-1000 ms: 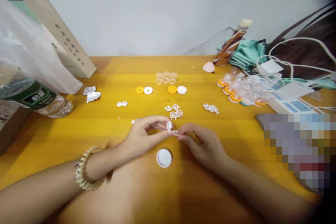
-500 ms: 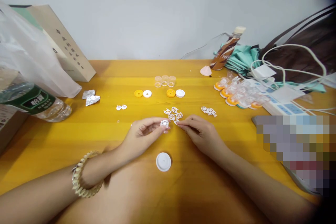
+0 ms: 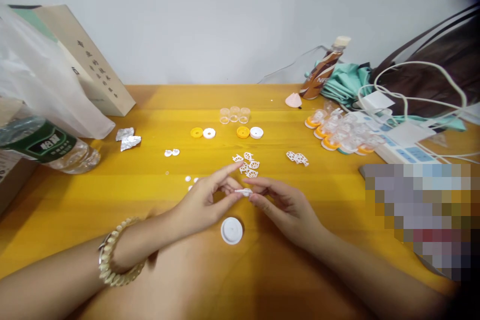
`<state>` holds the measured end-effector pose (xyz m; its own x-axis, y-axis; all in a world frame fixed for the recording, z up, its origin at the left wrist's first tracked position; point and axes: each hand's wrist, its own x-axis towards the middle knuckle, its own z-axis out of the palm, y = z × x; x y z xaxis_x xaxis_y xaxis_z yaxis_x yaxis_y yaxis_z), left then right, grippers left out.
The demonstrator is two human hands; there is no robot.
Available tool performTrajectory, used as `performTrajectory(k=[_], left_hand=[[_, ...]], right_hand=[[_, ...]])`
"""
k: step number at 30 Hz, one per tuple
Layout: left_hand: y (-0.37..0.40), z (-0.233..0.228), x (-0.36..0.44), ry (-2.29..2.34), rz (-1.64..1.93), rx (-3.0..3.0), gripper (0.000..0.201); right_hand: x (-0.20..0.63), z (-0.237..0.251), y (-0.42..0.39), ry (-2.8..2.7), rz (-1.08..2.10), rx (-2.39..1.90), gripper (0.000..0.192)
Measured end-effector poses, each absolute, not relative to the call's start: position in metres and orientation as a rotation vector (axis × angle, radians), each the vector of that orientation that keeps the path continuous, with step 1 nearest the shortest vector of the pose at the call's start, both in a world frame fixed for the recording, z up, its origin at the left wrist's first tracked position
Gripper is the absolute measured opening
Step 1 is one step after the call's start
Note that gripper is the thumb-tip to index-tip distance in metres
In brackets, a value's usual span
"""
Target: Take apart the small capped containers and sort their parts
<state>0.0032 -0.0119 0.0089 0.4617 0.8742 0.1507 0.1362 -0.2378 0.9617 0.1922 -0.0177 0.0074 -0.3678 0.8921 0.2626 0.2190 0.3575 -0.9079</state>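
A small white spoked plastic piece [image 3: 244, 192] is seen edge-on between my two hands. My left hand [image 3: 206, 205] pinches its left end, with the index finger stretched out above it. Thumb and fingers of my right hand [image 3: 290, 210] close on the right end. Just beyond the fingertips lies a cluster of similar white spoked pieces [image 3: 247, 165]. Nearer to me, below the hands, rests a round white shallow cap [image 3: 231, 230]. Several tiny white discs [image 3: 188, 179] lie behind my left hand, some of them partly hidden by it.
Farther back are yellow caps [image 3: 243, 132], white caps [image 3: 256, 133] and clear cups [image 3: 234, 115]. More spoked pieces [image 3: 297, 158] lie right of centre. Capped clear assemblies [image 3: 343, 130] sit beside a power strip [image 3: 403, 147]. A water bottle [image 3: 48, 142] and foil scraps [image 3: 129, 139] are on the left.
My right hand has come back from the spoked cluster to the piece in my left hand. That piece has turned from face-on to edge-on. The left index finger has lifted and straightened.
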Motion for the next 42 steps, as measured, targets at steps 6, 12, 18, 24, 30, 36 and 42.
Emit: performTrajectory(k=[6,12,18,24,30,36,42], left_hand=[[-0.014,0.019,0.002,0.980,0.887,1.804,0.021],[-0.013,0.022,0.002,1.065,0.794,1.854,0.017],[-0.018,0.020,0.006,1.054,0.769,1.913,0.021],[-0.016,0.015,0.008,1.041,0.758,1.740,0.022],[-0.014,0.012,0.010,1.018,0.769,1.645,0.022],[-0.012,0.008,0.010,1.064,0.783,1.641,0.024],[-0.013,0.009,0.010,1.047,0.760,1.647,0.024]], right_hand=[[0.191,0.010,-0.024,-1.818,0.963,-0.979,0.012],[0.190,0.010,-0.026,-1.879,0.884,-1.000,0.005],[0.189,0.010,-0.028,-1.851,0.919,-1.043,0.006],[0.188,0.010,-0.025,-1.634,1.224,-1.035,0.014],[0.187,0.009,-0.020,-1.553,1.352,-1.034,0.020],[0.186,0.008,-0.019,-1.519,1.412,-0.992,0.016],[0.184,0.001,-0.023,-1.574,1.292,-1.012,0.009]])
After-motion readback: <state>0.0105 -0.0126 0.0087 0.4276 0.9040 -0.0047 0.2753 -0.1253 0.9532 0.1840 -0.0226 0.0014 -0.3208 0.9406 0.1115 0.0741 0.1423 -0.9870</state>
